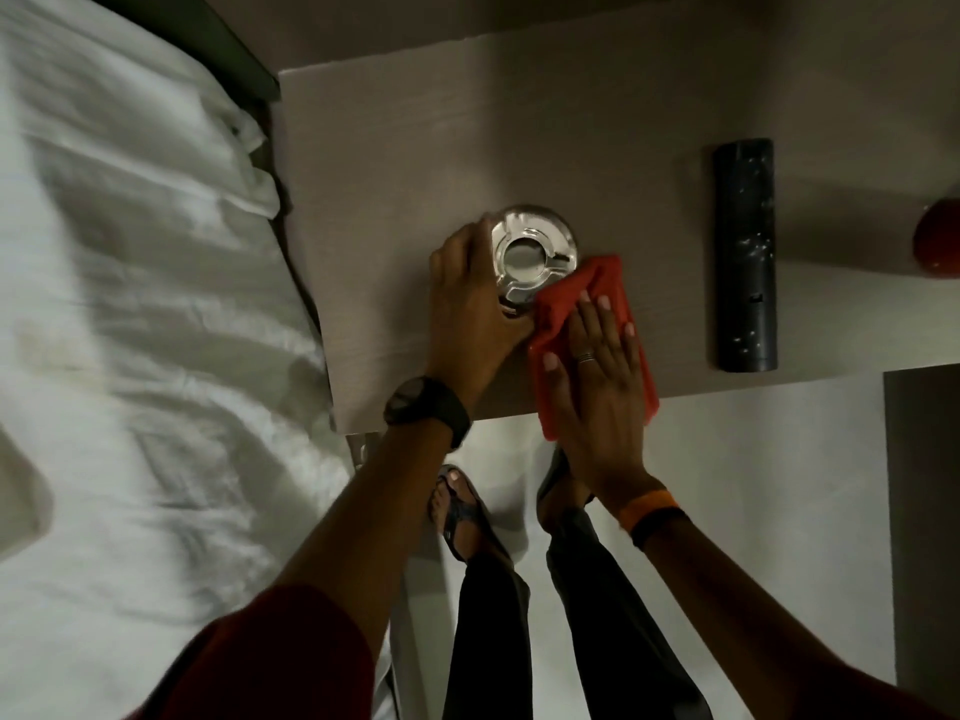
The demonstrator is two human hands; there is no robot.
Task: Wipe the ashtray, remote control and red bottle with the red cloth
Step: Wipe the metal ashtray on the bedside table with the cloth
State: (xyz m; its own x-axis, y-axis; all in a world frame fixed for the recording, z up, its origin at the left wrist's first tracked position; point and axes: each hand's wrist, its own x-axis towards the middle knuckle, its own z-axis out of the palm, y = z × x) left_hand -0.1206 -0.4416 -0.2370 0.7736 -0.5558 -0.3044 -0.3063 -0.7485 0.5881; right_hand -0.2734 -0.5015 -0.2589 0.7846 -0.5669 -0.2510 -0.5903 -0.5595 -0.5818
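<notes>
Left hand (467, 298): I saw its fingers gripping the ashtray (532, 254) on the tabletop (415, 148);
Right hand (602, 387): fingers flat, pressing the red cloth (576, 293) against the ashtray's near edge

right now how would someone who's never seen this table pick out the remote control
On the grey bedside table next to the white bed, look right of the shiny ashtray and red cloth. The remote control lies alone there: a long black bar, the only dark, straight thing on the tabletop.
</notes>
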